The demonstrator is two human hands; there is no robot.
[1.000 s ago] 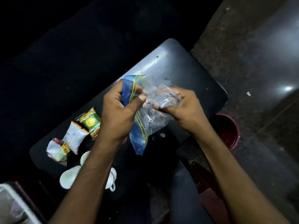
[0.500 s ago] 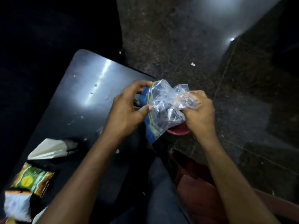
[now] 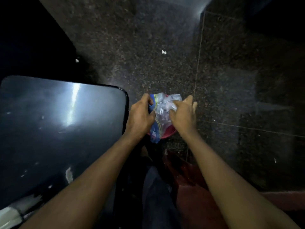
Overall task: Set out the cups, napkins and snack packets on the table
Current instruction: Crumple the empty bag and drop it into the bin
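A crumpled clear plastic bag (image 3: pixel 162 111) with a blue edge and yellow lines hangs between both hands, right of the dark table (image 3: pixel 49 129) and over a red bin (image 3: pixel 166 133) on the floor. My left hand (image 3: pixel 140 116) grips the bag's blue edge. My right hand (image 3: pixel 182 113) lies over the clear crumpled part; its fingers look fairly straight, and whether they hold the plastic I cannot tell. A white napkin (image 3: pixel 18 209) shows at the table's near left corner. No cups or snack packets are in view.
Dark speckled stone floor (image 3: pixel 148 55) fills the far and right side, with small white scraps on it. A red chair seat (image 3: pixel 198 204) and my dark trouser leg (image 3: pixel 156 195) lie below the arms. The table's rounded right corner is just left of my left hand.
The view swung right, so the packets and cups left the frame. Both hands carried the bag off the table's edge and down over the red bin; my right hand's fingers have loosened.
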